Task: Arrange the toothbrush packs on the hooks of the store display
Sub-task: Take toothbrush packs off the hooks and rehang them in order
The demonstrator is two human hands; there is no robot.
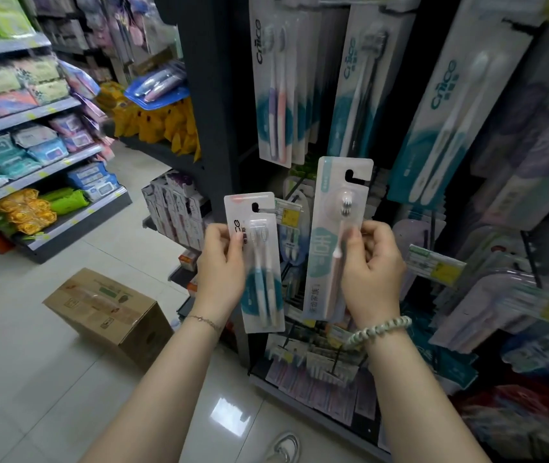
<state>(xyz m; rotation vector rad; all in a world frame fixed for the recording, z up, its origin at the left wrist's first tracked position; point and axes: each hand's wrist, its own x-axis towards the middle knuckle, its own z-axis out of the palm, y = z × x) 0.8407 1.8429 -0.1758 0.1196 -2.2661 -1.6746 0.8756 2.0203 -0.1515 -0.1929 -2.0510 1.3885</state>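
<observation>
Left hand (221, 265) grips a clear blue-handled twin toothbrush pack (263, 289); at three o'clock, right hand (371, 269) grips a taller pink-brush pack (323, 255).

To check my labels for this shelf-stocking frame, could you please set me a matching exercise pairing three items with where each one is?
Things:
1. two-brush pack
2. single-brush pack
3. cardboard box

Places:
A. on the floor
B. held in the left hand
C. held in the right hand

Pairs: 1-B, 2-C, 3-A.
</observation>
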